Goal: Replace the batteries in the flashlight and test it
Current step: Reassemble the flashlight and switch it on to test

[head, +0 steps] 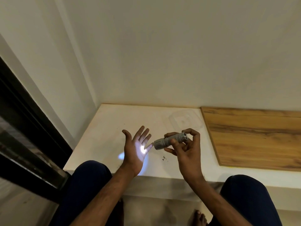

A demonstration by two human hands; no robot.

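Status: small grey ribbed metal flashlight point(171, 140) sits just right of frame centre, held above the white tabletop point(105, 136); right hand point(185, 147) clamped on it, fingers and thumb curled round the barrel, one fingertip over the tail end; head points left; left hand point(136, 147) spread flat, palm up, holding nothing, just beside the lens; bright spot point(143, 148) on the palm, bluish spill on the top below it; so it lights, test looks about done.

Risks, my read: grip is fingertips only, near the front edge of the top; a slip drops it to the floor between the knees; impact could pop the cap or crack the lens; if the tail cap isn't fully screwed down, contact goes intermittent and the light cuts out; can't tell from here. Clear plastic blister tray point(185, 119) lies up and right of the hands; small dark scraps point(164, 159) just below the flashlight; old cells not in view.
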